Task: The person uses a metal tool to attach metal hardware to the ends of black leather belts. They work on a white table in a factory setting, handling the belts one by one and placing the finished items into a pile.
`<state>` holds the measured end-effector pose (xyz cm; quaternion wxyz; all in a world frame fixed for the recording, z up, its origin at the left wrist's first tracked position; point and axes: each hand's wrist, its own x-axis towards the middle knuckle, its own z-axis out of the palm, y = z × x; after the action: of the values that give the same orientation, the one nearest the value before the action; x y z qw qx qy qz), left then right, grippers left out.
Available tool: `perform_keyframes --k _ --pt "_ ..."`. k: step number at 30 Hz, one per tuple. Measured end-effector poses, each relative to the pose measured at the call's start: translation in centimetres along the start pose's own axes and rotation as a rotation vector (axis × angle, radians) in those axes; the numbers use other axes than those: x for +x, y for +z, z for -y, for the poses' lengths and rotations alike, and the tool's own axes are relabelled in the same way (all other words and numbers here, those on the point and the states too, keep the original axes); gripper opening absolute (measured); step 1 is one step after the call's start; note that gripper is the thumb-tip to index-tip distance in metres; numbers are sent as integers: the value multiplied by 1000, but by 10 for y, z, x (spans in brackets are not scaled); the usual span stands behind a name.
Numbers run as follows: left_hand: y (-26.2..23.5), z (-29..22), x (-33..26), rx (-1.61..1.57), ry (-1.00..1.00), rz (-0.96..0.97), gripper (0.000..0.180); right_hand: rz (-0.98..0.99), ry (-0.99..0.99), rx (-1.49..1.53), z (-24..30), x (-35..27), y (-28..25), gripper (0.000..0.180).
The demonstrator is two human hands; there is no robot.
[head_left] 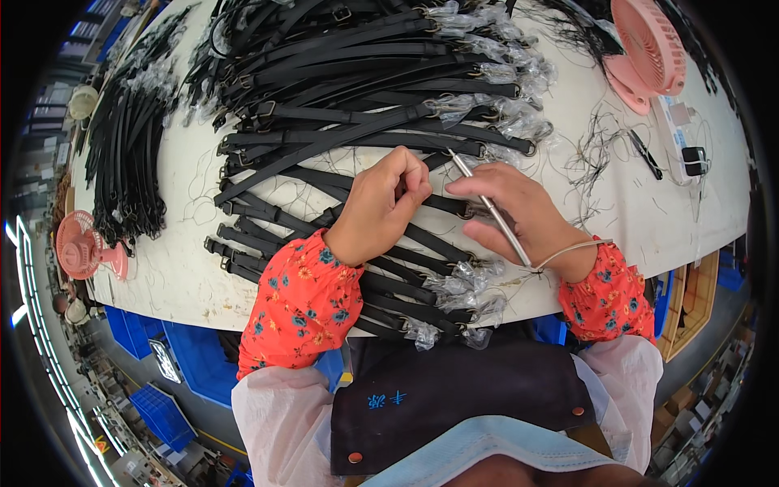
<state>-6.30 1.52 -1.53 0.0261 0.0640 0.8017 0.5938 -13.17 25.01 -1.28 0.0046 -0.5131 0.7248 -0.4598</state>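
Above the pile, my left hand (381, 203) is closed, thumb and forefinger pinched together; whatever sits between them is hidden. My right hand (527, 215) grips a slim silver pen-like metal tool (493, 207), its tip pointing up and left, close to the left fingers. A thin cord (568, 250) loops from around my right wrist to the tool's lower end. Beneath both hands lie several black belt-like straps (324, 146) with metal buckles, spread across one another. Clear plastic wrap (466, 280) covers many of their right ends.
Another bundle of black straps (134, 154) hangs at the left of the white table (195, 284). Pink fans stand at the right (645, 49) and left (79, 243). Loose black threads (596, 154), a black-handled tool (646, 154) and a power strip (675, 134) lie right. Blue bins (195, 357) stand below.
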Motion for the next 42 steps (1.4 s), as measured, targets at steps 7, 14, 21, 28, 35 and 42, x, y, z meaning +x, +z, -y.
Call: perform_keyframes --k 7,14,21,28,35,42 --pt "-3 4 0 -57 -66 36 26 105 550 868 8 -6 -4 36" --pt "-4 7 0 -92 -86 29 22 142 576 876 9 -5 -2 37" --pt "-20 -15 -1 424 235 24 27 119 630 906 9 -7 -2 34" --pt "-21 -2 0 411 251 200 15 144 628 887 7 -6 -5 33" --pt "-16 -5 -1 389 142 105 8 206 645 876 8 -3 -2 34" --pt "-13 -5 0 436 181 101 8 251 638 839 9 0 -4 36"
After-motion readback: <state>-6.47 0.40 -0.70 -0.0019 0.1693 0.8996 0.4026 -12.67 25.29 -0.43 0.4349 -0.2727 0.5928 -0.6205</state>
